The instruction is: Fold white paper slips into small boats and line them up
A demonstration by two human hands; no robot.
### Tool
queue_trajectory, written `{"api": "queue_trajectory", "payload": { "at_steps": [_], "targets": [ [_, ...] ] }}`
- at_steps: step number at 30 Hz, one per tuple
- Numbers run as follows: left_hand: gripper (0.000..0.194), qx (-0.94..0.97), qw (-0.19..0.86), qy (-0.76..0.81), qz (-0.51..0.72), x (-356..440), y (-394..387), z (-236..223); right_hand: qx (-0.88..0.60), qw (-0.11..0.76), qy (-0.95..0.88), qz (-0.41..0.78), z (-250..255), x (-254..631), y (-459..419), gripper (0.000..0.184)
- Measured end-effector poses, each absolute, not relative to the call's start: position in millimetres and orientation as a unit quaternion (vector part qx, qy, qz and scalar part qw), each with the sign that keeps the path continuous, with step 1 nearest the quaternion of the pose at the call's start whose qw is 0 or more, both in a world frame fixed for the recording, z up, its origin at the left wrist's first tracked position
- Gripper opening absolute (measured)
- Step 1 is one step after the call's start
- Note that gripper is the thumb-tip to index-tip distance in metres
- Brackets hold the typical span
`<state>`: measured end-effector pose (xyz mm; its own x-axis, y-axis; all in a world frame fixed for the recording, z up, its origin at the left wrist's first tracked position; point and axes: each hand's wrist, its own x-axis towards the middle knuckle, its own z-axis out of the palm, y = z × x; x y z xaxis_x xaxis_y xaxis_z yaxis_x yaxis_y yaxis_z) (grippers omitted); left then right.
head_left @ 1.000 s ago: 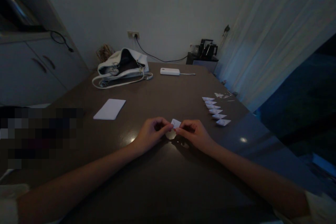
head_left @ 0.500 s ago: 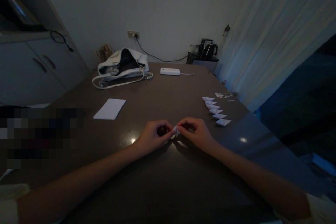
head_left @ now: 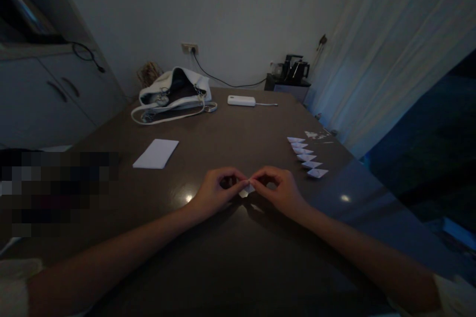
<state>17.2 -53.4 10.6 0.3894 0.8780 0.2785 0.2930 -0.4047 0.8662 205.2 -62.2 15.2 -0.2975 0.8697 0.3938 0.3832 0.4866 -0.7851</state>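
Observation:
A small folded piece of white paper [head_left: 248, 187] is pinched between both hands over the middle of the table. My left hand [head_left: 220, 188] grips its left side with thumb and forefinger. On the opposite side my right hand [head_left: 275, 185] pinches it the same way, the fingertips of both hands nearly meeting. Fingers cover much of the paper, so its exact fold is hard to make out. To the right, several small folded paper boats [head_left: 307, 157] stand in a slanting row. A stack of white paper sheets [head_left: 156, 154] lies to the left of my left hand.
On the brown table [head_left: 230, 133], a white handbag [head_left: 174, 96] sits at the back left. A white power bank [head_left: 241, 101] with a short cable lies at the back. Paper scraps [head_left: 316, 135] are scattered near the right edge, beside the curtain [head_left: 375, 49].
The paper has turned from a flat diamond facing me to a narrower shape lower between my fingers. Both hands have shifted their pinch and drawn their fingertips together at its top.

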Motion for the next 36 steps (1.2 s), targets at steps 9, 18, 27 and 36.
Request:
{"api": "queue_trajectory", "payload": {
  "at_steps": [9,18,27,36],
  "targets": [
    [0.016,0.726,0.386,0.387,0.418,16.8,-53.7,12.4,-0.421,0.445,-0.734,0.291,16.3,204.6,-64.2,0.007],
    [0.014,0.670,0.433,0.394,0.457,13.3,-47.9,12.4,-0.436,0.474,-0.688,0.333,11.6,207.8,-57.8,0.010],
    [0.013,0.652,0.454,0.385,0.470,13.9,-45.8,7.1,-0.435,0.485,-0.665,0.366,7.7,209.2,-55.8,0.015],
    [0.009,0.625,0.491,0.354,0.493,20.6,-49.3,4.3,-0.427,0.508,-0.653,0.365,7.9,205.2,-56.4,0.017]
  ]
}}
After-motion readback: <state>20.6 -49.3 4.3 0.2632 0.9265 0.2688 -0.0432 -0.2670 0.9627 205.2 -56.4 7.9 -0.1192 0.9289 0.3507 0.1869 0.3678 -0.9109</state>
